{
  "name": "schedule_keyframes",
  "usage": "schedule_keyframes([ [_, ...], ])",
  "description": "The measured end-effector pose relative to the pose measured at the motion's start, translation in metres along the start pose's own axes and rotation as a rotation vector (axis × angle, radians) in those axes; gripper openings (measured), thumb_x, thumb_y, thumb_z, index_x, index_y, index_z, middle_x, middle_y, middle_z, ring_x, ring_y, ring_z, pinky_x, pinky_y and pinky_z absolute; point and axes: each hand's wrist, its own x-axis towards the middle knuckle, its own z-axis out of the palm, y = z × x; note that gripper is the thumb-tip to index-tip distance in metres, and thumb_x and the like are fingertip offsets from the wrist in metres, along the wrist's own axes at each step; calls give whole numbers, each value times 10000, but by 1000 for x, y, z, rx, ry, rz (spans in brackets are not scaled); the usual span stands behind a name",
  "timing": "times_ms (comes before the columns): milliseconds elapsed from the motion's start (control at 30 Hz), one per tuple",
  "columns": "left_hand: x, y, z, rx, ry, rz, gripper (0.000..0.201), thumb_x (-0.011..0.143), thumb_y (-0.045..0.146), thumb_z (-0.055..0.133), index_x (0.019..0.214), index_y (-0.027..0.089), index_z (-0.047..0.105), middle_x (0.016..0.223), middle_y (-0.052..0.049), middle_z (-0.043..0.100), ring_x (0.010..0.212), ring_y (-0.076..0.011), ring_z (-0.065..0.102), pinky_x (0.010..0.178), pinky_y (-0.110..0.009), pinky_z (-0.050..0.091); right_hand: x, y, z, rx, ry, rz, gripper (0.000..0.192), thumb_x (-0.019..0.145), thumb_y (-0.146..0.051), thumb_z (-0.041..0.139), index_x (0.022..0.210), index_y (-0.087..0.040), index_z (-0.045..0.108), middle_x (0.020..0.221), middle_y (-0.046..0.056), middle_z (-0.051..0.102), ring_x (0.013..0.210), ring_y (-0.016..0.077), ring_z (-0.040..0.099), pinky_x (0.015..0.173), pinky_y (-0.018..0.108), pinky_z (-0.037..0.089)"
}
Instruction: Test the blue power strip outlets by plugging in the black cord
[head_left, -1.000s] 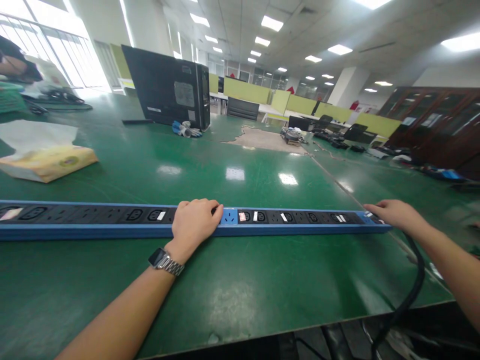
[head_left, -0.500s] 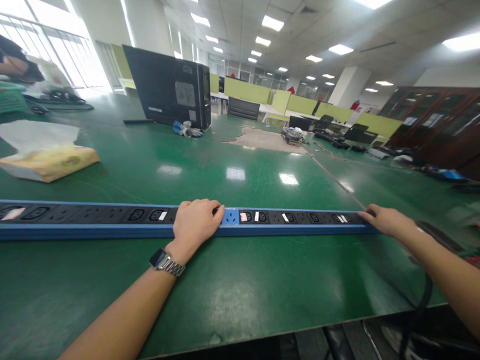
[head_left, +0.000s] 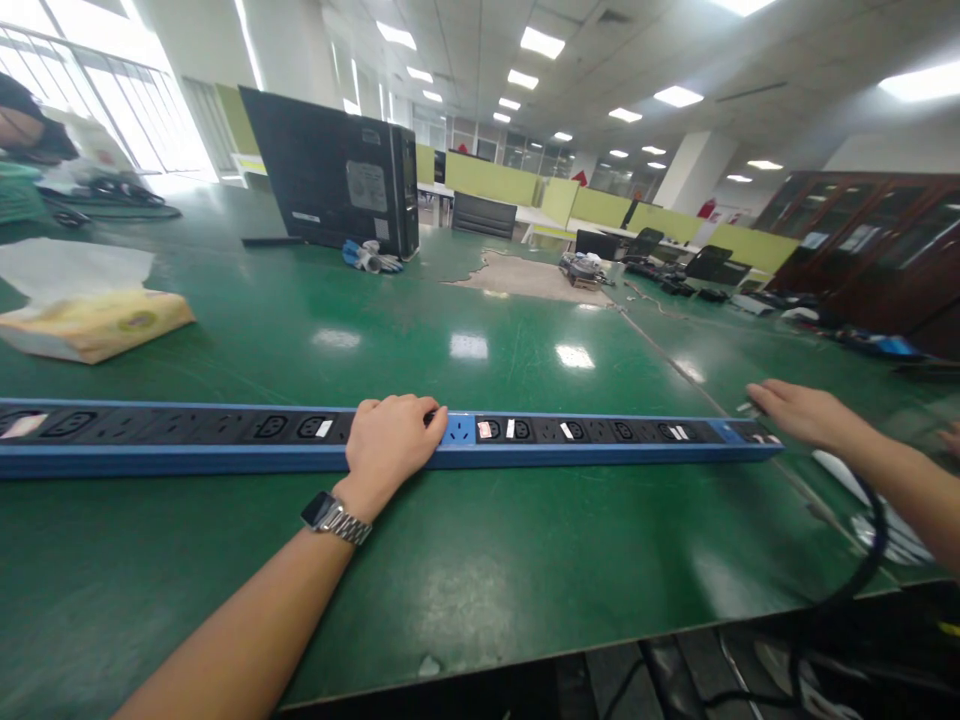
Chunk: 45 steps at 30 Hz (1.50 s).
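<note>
A long blue power strip [head_left: 600, 457] with black sockets and a blue socket lies across the green table. My left hand [head_left: 394, 440], a watch on its wrist, is closed over the strip just left of the blue socket. Past the strip's right end, my right hand [head_left: 795, 412] hovers slightly above the table, apart from the strip. Its fingers are pressed together, with a small pale bit at their tips that is too small to name. Several white labels are stuck beside the sockets. A black cable [head_left: 870, 560] hangs below my right forearm.
A tissue pack [head_left: 112, 320] lies at the left. Behind stand a black computer case [head_left: 337, 175] and gloves [head_left: 371, 257]. Electronic parts [head_left: 585, 268] sit further back. Another person's arm [head_left: 22, 130] shows at far left. The table's front edge [head_left: 450, 672] runs below the strip.
My right hand has let go of the strip's right end and moved up and right, uncovering that end. My left hand has stayed on the strip.
</note>
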Motion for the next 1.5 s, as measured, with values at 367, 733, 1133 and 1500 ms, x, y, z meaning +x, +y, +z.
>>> schedule_keyframes([
  [367, -2, -1, -1, -17, 1, 8, 465, 917, 445, 322, 950, 264, 749, 925, -76, 746, 892, -268, 659, 776, -395, 377, -9, -32, 40, -73, -106, -22, 540, 944, -541, 235, 1131, -171, 582, 1103, 204, 657, 987, 316, 618, 794, 387, 442],
  [733, -3, -2, -2, -32, 3, 20, 447, 916, 441, 338, 956, 266, 747, 941, -74, 748, 905, -268, 661, 781, -393, 382, -25, -48, 50, -157, -80, -28, 591, 943, -537, 179, 1111, -123, 567, 1019, 230, 675, 896, 325, 661, 756, 433, 477],
  [1133, -2, 1, -2, -1, 1, 10, 463, 916, 443, 329, 949, 255, 751, 936, -86, 745, 896, -273, 662, 771, -393, 387, -42, -91, 10, 76, 1, -201, 497, 911, -566, 313, 1021, -190, 618, 988, 128, 698, 937, 284, 640, 813, 367, 462],
  [1500, -3, 0, -2, -8, 16, 19, 452, 918, 440, 332, 938, 266, 748, 928, -71, 746, 896, -261, 661, 777, -388, 388, -57, -145, 18, -127, -110, -191, 506, 937, -538, 256, 1057, -161, 571, 997, 186, 685, 924, 312, 659, 740, 393, 470],
])
